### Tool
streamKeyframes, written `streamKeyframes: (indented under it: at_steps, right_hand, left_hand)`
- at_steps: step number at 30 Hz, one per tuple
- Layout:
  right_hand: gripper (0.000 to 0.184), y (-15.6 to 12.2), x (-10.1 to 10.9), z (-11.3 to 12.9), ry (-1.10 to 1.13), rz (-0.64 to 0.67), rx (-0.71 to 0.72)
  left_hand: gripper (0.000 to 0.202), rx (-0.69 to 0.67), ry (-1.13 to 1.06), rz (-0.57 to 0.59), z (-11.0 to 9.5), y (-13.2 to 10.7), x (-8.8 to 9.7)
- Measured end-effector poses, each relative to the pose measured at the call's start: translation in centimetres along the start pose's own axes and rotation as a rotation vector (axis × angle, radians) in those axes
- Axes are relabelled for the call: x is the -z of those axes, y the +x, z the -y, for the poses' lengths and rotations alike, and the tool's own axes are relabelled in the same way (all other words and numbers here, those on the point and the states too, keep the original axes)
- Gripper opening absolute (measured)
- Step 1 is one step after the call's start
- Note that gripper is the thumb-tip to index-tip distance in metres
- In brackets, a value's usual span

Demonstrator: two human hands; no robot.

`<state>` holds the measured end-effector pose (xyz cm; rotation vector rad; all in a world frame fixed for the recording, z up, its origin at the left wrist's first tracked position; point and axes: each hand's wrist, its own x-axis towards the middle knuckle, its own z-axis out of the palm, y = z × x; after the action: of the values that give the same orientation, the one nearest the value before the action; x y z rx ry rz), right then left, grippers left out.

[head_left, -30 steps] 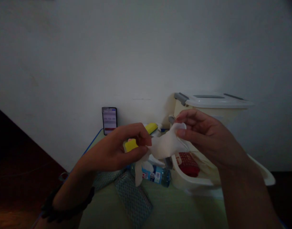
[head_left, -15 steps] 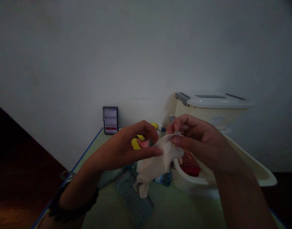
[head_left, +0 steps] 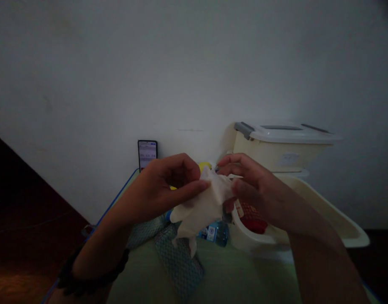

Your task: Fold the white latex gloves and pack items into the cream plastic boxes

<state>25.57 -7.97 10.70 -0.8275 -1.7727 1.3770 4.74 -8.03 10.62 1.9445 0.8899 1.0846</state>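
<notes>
A thin white glove (head_left: 202, 211) hangs between my hands over the table, its limp finger parts pointing down. My left hand (head_left: 171, 181) pinches its upper left edge between thumb and fingers. At the glove's right edge is my right hand (head_left: 254, 181), the thumb against the material and the upper fingers spread more loosely. Below and behind the glove lie a blue-grey patterned cloth (head_left: 179, 266) and a bottle with a blue label (head_left: 221, 234). Something yellow (head_left: 204, 167) shows partly behind my hands.
A cream open bin (head_left: 327, 211) with red items (head_left: 255, 226) inside stands on the right. Behind it is a lidded storage box (head_left: 276, 152). A phone (head_left: 147, 153) leans on the wall at the back left. The green table (head_left: 225, 274) has a blue edge.
The glove has turned and spread slightly, with its fingers hanging more distinctly. My right hand's fingers have loosened from a tight pinch. My left hand has shifted slightly left, covering the phone's lower part.
</notes>
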Motion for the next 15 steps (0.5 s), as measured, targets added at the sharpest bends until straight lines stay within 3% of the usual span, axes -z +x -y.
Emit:
streamKeyframes:
  at_steps: [3, 9, 15]
  right_hand:
    - [0.036, 0.21, 0.09, -0.24, 0.036, -0.064, -0.008]
    - [0.012, 0.42, 0.74, -0.56, -0.063, -0.203, 0.189]
    - [0.006, 0.39, 0.39, -0.52, -0.177, -0.196, 0.322]
  left_hand:
    - [0.016, 0.023, -0.098, 0.004, -0.31, -0.24, 0.23]
    - [0.014, 0.020, -0.121, 0.075, -0.45, -0.40, 0.92]
    - [0.015, 0.029, -0.178, 0.091, -0.20, -0.23, 0.63]
